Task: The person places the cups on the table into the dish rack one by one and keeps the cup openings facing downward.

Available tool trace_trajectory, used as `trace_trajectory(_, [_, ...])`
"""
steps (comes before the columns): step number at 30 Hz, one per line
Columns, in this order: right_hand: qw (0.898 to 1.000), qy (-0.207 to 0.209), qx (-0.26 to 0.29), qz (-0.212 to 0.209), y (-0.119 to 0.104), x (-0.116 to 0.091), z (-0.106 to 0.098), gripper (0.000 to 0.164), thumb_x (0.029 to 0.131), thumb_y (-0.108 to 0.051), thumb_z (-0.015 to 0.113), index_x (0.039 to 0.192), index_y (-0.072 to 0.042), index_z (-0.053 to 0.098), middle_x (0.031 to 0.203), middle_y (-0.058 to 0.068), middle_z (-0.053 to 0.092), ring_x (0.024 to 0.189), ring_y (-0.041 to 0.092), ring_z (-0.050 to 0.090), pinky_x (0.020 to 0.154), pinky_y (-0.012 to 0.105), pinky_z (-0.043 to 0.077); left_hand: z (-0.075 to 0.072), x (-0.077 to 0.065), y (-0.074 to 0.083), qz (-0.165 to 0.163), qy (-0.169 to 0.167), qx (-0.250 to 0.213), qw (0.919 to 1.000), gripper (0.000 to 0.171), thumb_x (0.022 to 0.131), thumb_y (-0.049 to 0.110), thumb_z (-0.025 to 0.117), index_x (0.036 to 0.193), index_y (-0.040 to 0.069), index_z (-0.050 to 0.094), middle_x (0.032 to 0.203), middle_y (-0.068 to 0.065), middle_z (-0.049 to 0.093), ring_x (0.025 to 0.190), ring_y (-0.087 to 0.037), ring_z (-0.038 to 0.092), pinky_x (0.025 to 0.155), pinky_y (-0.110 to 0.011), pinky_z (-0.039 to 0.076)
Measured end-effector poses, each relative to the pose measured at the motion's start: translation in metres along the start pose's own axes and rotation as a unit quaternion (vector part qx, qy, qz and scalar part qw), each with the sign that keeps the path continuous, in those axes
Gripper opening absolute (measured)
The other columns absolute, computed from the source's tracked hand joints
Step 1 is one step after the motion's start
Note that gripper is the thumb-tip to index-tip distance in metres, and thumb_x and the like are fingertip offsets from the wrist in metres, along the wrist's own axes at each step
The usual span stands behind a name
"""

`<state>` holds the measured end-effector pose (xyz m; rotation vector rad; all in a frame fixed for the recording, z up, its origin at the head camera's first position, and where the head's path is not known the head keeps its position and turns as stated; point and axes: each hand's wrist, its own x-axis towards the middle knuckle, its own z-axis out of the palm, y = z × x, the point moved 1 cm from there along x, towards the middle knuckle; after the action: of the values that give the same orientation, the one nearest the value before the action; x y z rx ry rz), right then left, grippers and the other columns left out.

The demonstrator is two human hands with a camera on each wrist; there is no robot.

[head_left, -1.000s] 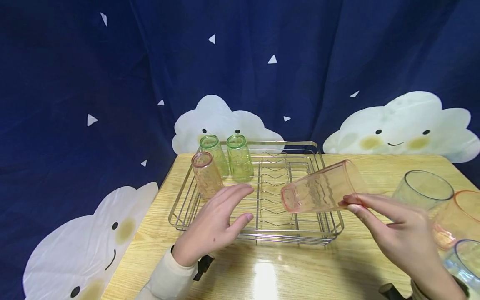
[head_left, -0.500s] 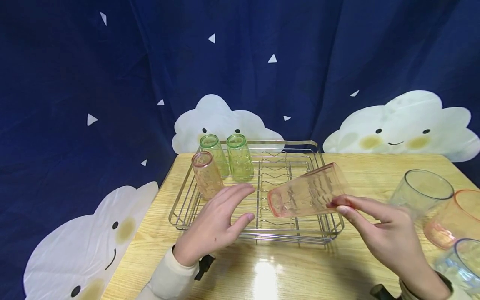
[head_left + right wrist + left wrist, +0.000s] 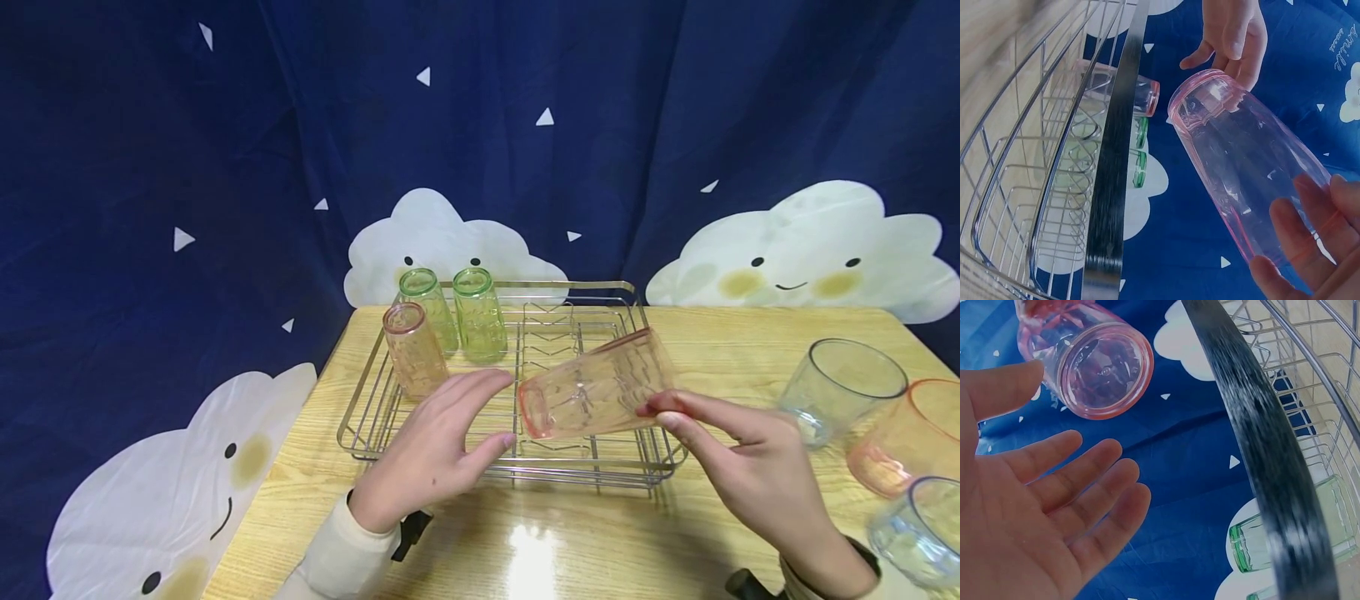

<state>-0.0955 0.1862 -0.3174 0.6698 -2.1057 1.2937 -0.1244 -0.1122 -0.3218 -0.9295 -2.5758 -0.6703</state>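
A pink glass (image 3: 592, 387) is held nearly sideways above the wire dish rack (image 3: 555, 462), its base toward the left. My right hand (image 3: 750, 458) pinches it near the rim between thumb and fingers. My left hand (image 3: 442, 450) hovers over the rack's front left with its fingers spread, close to the glass's base. In the left wrist view, that base (image 3: 1105, 372) faces the open palm, and a gap shows between them. Another pink glass (image 3: 415, 354) stands upside down in the rack behind the left hand. Two green glasses (image 3: 482, 321) stand upside down at its back left.
On the table's right stand a grey-rimmed clear glass (image 3: 840, 392), an orange glass (image 3: 900, 442) and a blue-rimmed glass (image 3: 918, 533), all mouth up. Wood-grain tabletop (image 3: 600, 550) runs in front of the rack. A dark blue curtain (image 3: 480, 125) with clouds hangs behind.
My right hand has carried the pink glass leftward over the rack, bringing its base near the left hand. My left hand has barely moved.
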Motion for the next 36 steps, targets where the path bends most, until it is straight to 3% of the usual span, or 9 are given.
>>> trace_trajectory(15, [1.0, -0.005, -0.004, 0.016, -0.0037, 0.0014, 0.0037, 0.033, 0.076, 0.02, 0.07, 0.105, 0.005, 0.075, 0.105, -0.023, 0.073, 0.096, -0.003, 0.072, 0.085, 0.01, 0.054, 0.0013, 0.0035, 0.0042, -0.009, -0.007, -0.01, 0.9999, 0.067, 0.084, 0.039, 0.077, 0.142, 0.017, 0.052, 0.141, 0.0, 0.059, 0.131, -0.017, 0.055, 0.107, -0.04, 0.049])
trace_trajectory(28, [1.0, -0.002, 0.004, 0.019, -0.0058, -0.0005, 0.0073, 0.032, 0.078, 0.018, 0.069, 0.105, 0.002, 0.075, 0.104, -0.019, 0.075, 0.096, -0.002, 0.072, 0.086, 0.009, 0.053, 0.0024, 0.0042, 0.0069, -0.012, -0.008, -0.009, 0.9998, 0.072, 0.083, 0.043, 0.077, 0.144, 0.015, 0.05, 0.142, 0.001, 0.058, 0.131, -0.016, 0.055, 0.107, -0.039, 0.049])
trace_trajectory(36, [0.998, -0.019, 0.045, 0.036, -0.0085, -0.0009, 0.0085, 0.031, 0.08, 0.02, 0.066, 0.106, 0.006, 0.074, 0.103, -0.008, 0.078, 0.098, 0.003, 0.073, 0.089, 0.012, 0.053, 0.0049, 0.0059, 0.0076, -0.008, -0.007, -0.005, 0.9999, 0.074, 0.083, 0.045, 0.077, 0.144, 0.014, 0.049, 0.141, 0.0, 0.059, 0.13, -0.017, 0.056, 0.106, -0.039, 0.05])
